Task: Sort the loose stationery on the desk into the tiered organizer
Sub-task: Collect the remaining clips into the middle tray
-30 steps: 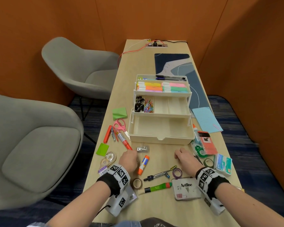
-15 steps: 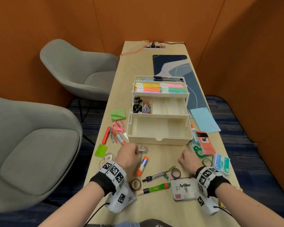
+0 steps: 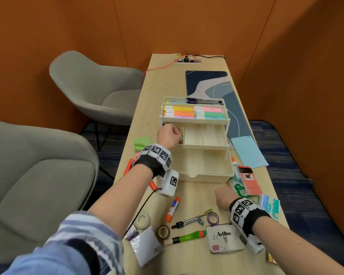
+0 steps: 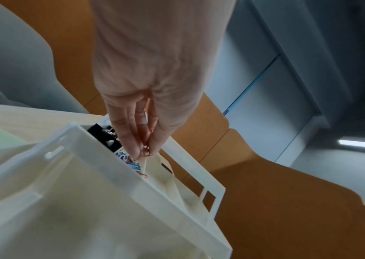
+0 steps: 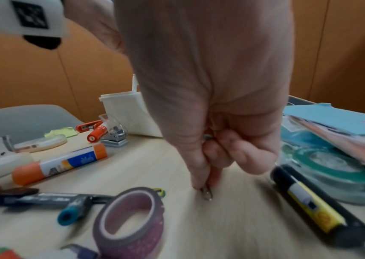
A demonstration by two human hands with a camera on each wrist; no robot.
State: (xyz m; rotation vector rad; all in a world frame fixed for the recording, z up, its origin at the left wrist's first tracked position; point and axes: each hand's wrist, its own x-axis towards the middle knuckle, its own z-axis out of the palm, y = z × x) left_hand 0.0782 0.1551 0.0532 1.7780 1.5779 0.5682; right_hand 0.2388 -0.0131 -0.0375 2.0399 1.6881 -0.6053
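Left hand [image 3: 168, 135] first: from the head view it sits over the left end of the organizer [image 3: 195, 139], at its middle tier, fingers bunched above the paper-clip compartment [image 3: 181, 135]. Right hand [image 3: 223, 197] rests low on the worktop [image 3: 195, 197], among loose stationery near the purple tape roll [image 3: 213, 217].

Left wrist view: thumb and fingertips [image 4: 133, 149] pinch a small reddish paper clip [image 4: 146, 152] just above the heap of coloured clips [image 4: 130, 162], with black binder clips [image 4: 105, 134] in the next cell. I judge the good move is to lower a touch, then part the fingers, so it lands with its kind.

Right wrist view: thumb and forefinger are closed on a small metal clip [image 5: 207, 193] touching the wood; I should lift it straight up, clear of the black and yellow marker [image 5: 310, 201]
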